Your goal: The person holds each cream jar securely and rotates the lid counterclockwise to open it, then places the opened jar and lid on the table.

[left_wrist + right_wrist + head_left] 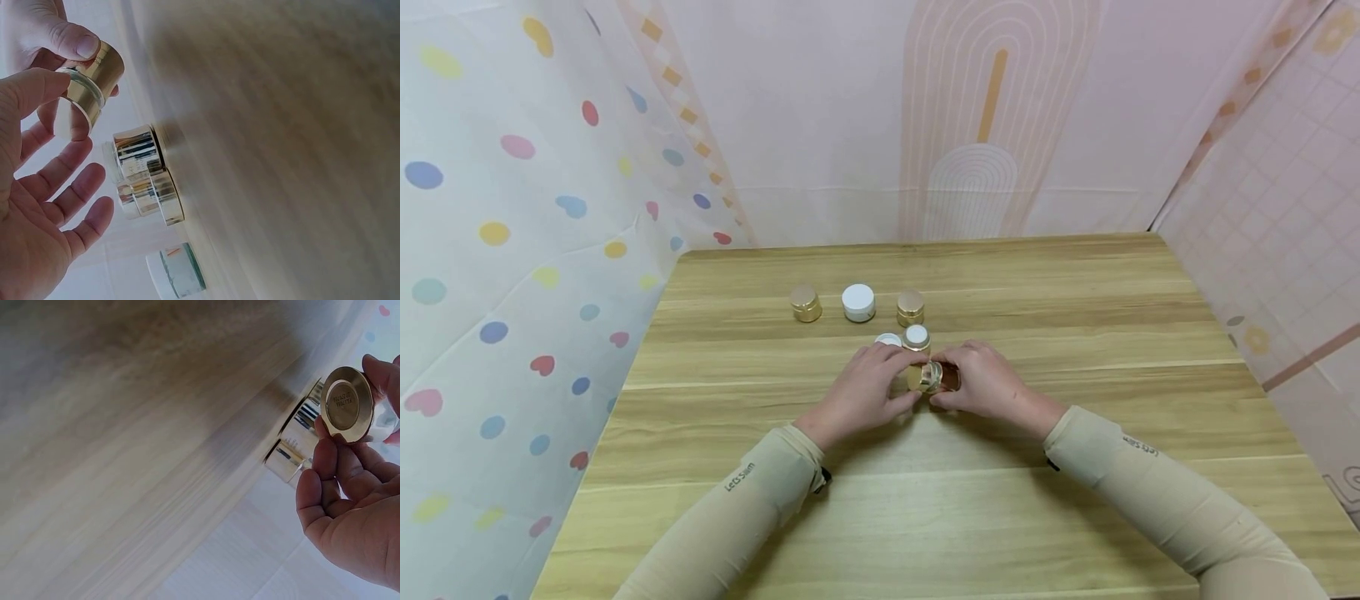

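Pinching a small gold jar (934, 377) just below the centre of the head view, tipped on its side with the long axis running across the frame. Holding the left end between thumb and fingertips of the left grip (862, 382), with the other fingers spread loose in the left wrist view; clasping the opposite end in the right grip (988, 379). Opened only as wide as the jar on both sides. Mirror-polished and cylindrical, with a clear, glassy ring (86, 81) between two gold sections; flat and round at one end, marked with tiny lettering inside a recessed circle at upper right of the right wrist view.

Crowded just above by a gold-sided jar topped with a white disc (916, 337) and a partly hidden white round piece (888, 339). Backed, left to right, by a satin-lidded gold jar (806, 303), a smooth white jar (859, 303) and another gold jar (910, 308).

Set over a bench (1097, 317) of streaky yellow-brown wood grain. Bordered at top by an arch-printed cloth (820, 125), at left by creased dotted fabric (527, 275). Widest for moving at right and lower middle; tightest among the jars.
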A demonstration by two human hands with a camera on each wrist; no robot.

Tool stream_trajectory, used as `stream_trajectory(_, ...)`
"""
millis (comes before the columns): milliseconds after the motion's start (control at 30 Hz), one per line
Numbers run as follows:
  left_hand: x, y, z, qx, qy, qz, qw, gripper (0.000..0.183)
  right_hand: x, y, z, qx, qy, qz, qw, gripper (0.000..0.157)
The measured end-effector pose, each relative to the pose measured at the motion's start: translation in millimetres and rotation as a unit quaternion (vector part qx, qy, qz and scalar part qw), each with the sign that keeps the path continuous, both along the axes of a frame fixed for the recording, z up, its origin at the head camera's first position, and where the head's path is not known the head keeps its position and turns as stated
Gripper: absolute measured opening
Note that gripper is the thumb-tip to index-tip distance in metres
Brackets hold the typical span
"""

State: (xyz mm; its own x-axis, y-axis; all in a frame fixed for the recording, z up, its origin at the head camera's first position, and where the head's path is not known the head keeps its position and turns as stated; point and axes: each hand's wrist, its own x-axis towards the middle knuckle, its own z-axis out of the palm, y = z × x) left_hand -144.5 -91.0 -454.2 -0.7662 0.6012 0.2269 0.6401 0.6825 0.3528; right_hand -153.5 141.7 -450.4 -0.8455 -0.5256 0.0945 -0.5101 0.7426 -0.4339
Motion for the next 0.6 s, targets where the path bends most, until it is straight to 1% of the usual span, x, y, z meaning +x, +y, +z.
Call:
stream_trajectory(233,0.4,0.4,0.5,0.004,0.006,0.006,1.0,0.049,-1.7,0.3,-1.3,-0.009,0.002,-0.001,1.0,0.054)
stream_trajectory(600,-0.3,1.2,-0.1,0.004,-0.005,0.014,0.9999,0.05,-2.0,0.5,-1.4,-0.019,0.001,0.0,1.0,0.053)
